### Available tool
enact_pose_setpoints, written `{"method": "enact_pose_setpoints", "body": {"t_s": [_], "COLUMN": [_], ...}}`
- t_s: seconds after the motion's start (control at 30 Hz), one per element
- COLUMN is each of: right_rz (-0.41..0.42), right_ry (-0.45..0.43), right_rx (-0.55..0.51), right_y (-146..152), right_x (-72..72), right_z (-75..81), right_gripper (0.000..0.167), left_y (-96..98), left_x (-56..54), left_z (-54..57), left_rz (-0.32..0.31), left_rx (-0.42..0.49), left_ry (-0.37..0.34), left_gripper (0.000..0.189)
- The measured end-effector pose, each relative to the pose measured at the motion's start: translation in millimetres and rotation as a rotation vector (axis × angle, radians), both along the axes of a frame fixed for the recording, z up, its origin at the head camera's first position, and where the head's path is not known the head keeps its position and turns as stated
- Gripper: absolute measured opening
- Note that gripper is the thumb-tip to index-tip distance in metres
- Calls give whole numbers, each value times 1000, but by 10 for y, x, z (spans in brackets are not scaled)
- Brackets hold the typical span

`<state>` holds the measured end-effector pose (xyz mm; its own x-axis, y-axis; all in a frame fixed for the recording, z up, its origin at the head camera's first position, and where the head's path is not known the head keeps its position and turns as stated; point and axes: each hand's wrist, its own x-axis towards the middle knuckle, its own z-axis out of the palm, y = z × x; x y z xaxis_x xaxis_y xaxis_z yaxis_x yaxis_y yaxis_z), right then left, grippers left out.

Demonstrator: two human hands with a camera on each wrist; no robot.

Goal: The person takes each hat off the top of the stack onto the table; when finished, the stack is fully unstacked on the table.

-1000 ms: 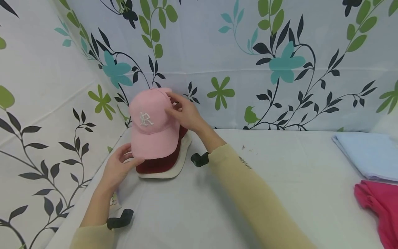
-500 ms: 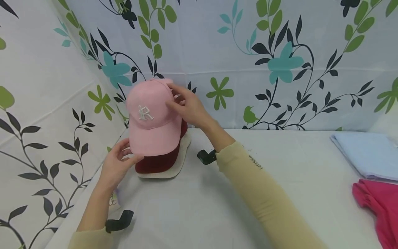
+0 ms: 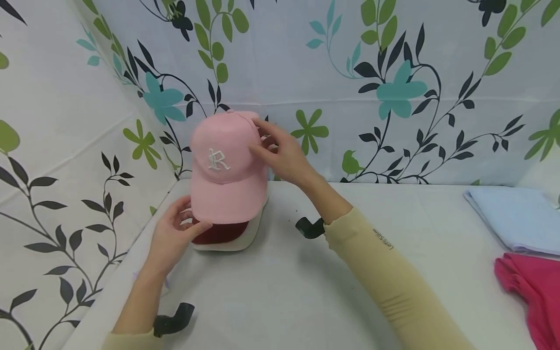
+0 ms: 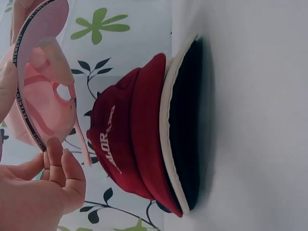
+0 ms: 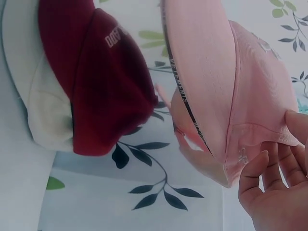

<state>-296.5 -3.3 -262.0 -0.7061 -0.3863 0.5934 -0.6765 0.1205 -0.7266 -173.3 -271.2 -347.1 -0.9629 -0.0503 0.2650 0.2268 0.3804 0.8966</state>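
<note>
A pink baseball cap [image 3: 227, 199] with a white embroidered letter is held up in both hands, brim toward me. At the brim's left edge, my left hand [image 3: 172, 238] pinches it between thumb and fingers. My right hand [image 3: 290, 155] grips the crown's right side near the top. Below, a dark red cap [image 4: 130, 130] with white lettering sits on a cream cap [image 5: 45, 113] on the table. Both wrist views show a gap between the pink cap and this stack. In the head view the pink cap hides most of the stack.
The white table [image 3: 271, 291] meets a leaf-patterned cloth backdrop [image 3: 280, 58] behind and at the left. On the right lie a folded light blue cloth [image 3: 512, 214] and a crumpled bright pink-red cloth [image 3: 529, 287]. A small pale item is partly hidden behind the left forearm.
Both hands have raised the pink cap off the dark red cap, then shifted it to the right. The stack underneath stays in place.
</note>
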Motion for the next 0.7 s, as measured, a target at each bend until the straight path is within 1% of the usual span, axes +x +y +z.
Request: {"method": "enact_pose_setpoints", "body": {"t_s": [0.17, 0.27, 0.5, 0.7], "right_rz": [-14, -20, -46, -75], "right_ry": [42, 52, 44, 39], "right_rx": [-8, -16, -16, -16], "right_y": [127, 216, 416, 572], "right_x": [68, 94, 156, 210], "right_z": [7, 5, -43, -101], "right_gripper": [55, 55, 55, 56], "left_y": [114, 189, 340, 458], "left_x": [43, 57, 37, 17], "left_z": [2, 14, -1, -41], "left_rz": [-11, -20, -53, -102], "left_rx": [22, 38, 43, 102], "left_ry": [-28, -35, -37, -40], "left_gripper": [74, 73, 76, 73]}}
